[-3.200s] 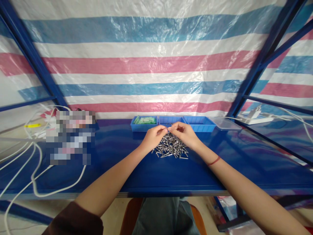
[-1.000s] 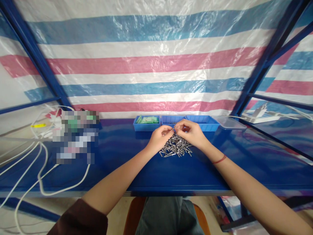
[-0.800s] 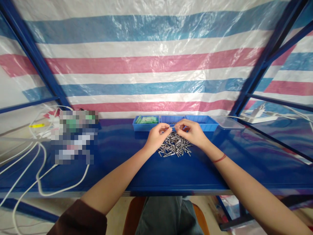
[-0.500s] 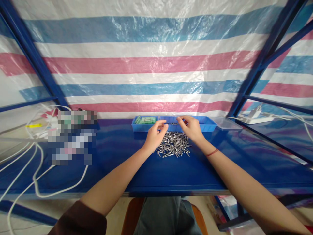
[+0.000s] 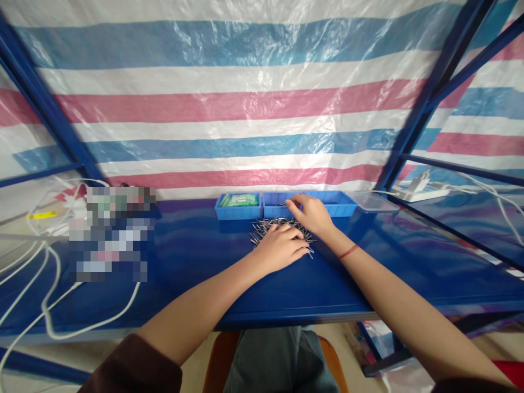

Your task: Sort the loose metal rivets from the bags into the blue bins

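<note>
A loose pile of silver blind rivets (image 5: 262, 226) lies on the blue table in front of the blue bins. My left hand (image 5: 282, 248) rests palm down over the pile, its fingers spread and touching the rivets. Just behind it, my right hand (image 5: 313, 214) is at the front edge of the middle blue bin (image 5: 268, 212). The right fingers are curled with their tips close together over that bin; whatever may be between them is too small to make out. A few rivets appear inside the middle bin.
The left blue bin (image 5: 231, 213) holds green packets (image 5: 241, 200). A clear plastic lid (image 5: 376, 202) lies right of the bins. White cables (image 5: 55, 305) run across the left side, near blurred-out items. A white power strip (image 5: 423, 191) sits at the right by the blue frame.
My left hand has come down and rightward onto the rivet pile. The right hand has shifted slightly, and the rivet seen at its fingertips no longer shows. The view has moved a little.
</note>
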### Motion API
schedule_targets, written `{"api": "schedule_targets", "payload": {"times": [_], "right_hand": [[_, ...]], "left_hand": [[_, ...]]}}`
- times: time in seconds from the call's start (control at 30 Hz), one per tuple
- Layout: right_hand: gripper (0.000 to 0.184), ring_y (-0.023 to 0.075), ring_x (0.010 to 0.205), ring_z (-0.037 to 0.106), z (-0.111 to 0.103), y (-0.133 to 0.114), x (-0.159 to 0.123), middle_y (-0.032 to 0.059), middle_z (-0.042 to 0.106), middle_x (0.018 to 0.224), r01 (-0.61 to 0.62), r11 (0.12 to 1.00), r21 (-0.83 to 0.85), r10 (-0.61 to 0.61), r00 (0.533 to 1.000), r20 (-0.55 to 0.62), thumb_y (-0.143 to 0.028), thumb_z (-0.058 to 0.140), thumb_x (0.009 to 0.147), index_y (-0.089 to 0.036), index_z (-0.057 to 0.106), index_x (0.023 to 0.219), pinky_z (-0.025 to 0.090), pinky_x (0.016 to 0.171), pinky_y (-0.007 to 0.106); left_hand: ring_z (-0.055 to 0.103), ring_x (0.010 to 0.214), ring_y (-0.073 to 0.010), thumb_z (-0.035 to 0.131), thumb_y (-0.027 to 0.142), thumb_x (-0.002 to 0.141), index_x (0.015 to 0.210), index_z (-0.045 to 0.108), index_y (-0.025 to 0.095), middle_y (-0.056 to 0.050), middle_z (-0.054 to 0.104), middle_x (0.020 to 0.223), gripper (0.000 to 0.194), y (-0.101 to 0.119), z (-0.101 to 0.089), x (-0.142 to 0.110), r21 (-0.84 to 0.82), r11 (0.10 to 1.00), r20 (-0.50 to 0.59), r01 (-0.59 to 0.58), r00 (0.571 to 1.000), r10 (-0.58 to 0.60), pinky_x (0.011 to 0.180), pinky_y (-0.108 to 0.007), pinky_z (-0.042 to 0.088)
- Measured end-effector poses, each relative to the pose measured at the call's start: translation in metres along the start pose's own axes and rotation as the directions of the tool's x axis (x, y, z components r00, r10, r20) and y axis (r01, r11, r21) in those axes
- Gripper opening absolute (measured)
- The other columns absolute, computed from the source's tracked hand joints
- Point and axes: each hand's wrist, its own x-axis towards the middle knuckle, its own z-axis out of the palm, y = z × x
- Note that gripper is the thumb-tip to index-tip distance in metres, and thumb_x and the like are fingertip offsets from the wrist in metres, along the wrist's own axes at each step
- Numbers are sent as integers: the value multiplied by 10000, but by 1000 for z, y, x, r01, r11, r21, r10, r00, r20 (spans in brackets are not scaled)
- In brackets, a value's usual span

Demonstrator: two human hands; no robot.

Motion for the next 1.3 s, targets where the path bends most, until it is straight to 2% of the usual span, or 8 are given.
{"api": "schedule_targets", "payload": {"times": [0.17, 0.57, 0.67, 0.77, 0.87, 1.03, 1.17, 1.3], "right_hand": [[330, 177, 700, 603, 2, -11, -3, 62, 670, 786, 22, 999, 47, -24, 999, 46, -410, 408, 908, -179, 642, 878, 392, 649, 260], [340, 159, 591, 564, -1, -12, -5, 53, 669, 737, 40, 997, 71, -45, 997, 65, -420, 425, 894, -182, 661, 843, 374, 580, 267], [376, 163, 583, 563, -4, -13, -5, 50, 658, 692, 19, 995, 95, -21, 999, 30, -435, 415, 897, -176, 661, 781, 368, 574, 273], [465, 166, 586, 574, -10, -14, -7, 48, 645, 639, -75, 976, 202, 84, 996, -36, -467, 367, 912, -166, 656, 706, 373, 569, 274], [492, 162, 633, 597, -13, -17, -10, 47, 671, 687, -119, 906, 406, 130, 992, 3, -504, 375, 901, -164, 659, 687, 409, 597, 270], [332, 167, 697, 620, -5, -23, -12, 46, 702, 779, -121, 775, 620, 50, 990, 132, -479, 587, 793, -171, 696, 852, 455, 636, 278], [294, 164, 686, 618, 2, -22, -12, 50, 702, 790, -122, 740, 661, 75, 992, 99, -445, 627, 772, -176, 705, 862, 459, 626, 283], [266, 165, 690, 596, 4, -18, -12, 48, 691, 779, -60, 812, 581, 61, 998, 17, -426, 608, 796, -186, 714, 839, 445, 623, 294]], "left_hand": [[519, 975, -192, 478, 293, 905, 853, 671, 198, -33, 643, 952, 221, 2, 2, 3, 115, 993, 7, 22, 1000, -23, 831, -356, 320], [509, 958, -198, 436, 279, 918, 839, 648, 175, -52, 623, 943, 249, 4, 4, 2, 137, 990, 13, 42, 999, -45, 801, -358, 333], [513, 943, -203, 421, 273, 923, 852, 630, 162, -64, 609, 936, 247, 3, 2, 2, 96, 992, -46, 87, 996, -83, 824, -359, 366], [530, 938, -190, 411, 247, 924, 874, 603, 159, -70, 596, 977, 217, -5, 0, 4, -87, 983, -169, 159, 971, -172, 866, -342, 398], [559, 921, -175, 394, 236, 924, 883, 566, 167, -61, 608, 943, 190, -16, -2, 5, -350, 902, -252, 252, 902, -350, 854, -315, 432], [613, 864, -170, 414, 276, 909, 878, 545, 172, -44, 650, 880, 170, -27, -3, 4, -688, 655, -193, 313, 791, -581, 803, -296, 467], [630, 886, -191, 451, 308, 887, 859, 563, 153, -70, 668, 888, 193, -28, -2, 5, -808, 523, -136, 273, 776, -616, 829, -320, 468], [632, 944, -210, 472, 311, 877, 951, 583, 139, -99, 674, 975, 217, -30, 2, 6, -881, 398, -47, 255, 791, -610, 865, -344, 462]]}}
